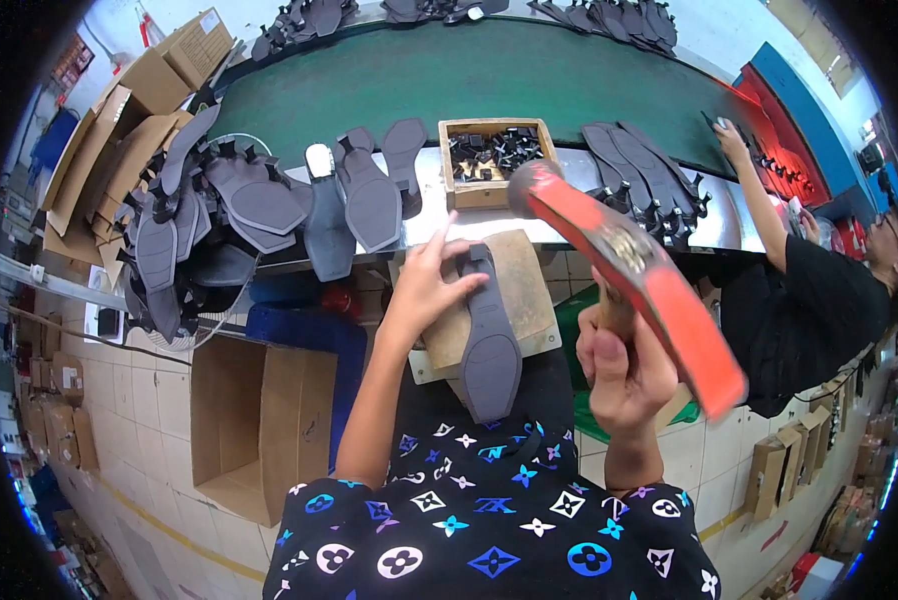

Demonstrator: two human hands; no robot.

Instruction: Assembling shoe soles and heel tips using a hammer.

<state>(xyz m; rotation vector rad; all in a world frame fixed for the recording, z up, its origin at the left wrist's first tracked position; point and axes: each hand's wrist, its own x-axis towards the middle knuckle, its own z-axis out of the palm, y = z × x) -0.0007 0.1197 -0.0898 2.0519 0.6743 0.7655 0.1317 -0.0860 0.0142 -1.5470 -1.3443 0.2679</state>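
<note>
The person's left hand (431, 282) was at the narrow end of a dark grey shoe sole (491, 345), with its fingers spread apart; the thumb lay over the sole's edge. The sole was on a worn beige pad (525, 290), and its wide end reached past the pad toward the person. The right hand (624, 380) had its fingers clamped on the wooden handle of a red and black hammer (684, 315), which was raised to the right of the sole. The hammer's side carried a pale, worn patch, perhaps an old marking, but the blur made this uncertain.

Beyond the pad, on the metal tabletop (429, 185), stood a wooden tray (479, 198) with small black pieces (499, 150) in it. More soles (369, 200) were to the left of the tray, and another group (619, 165) to its right. Behind them ran a green belt (369, 80).

A cardboard carton (197, 50) at the upper left bore a small printed label, too small for reading. The person's black shirt (494, 540) was printed with flower-like and letter-like figures in white, blue and purple. At the right, a co-worker (804, 320) in black stretched one arm toward a red container (759, 120).
</note>
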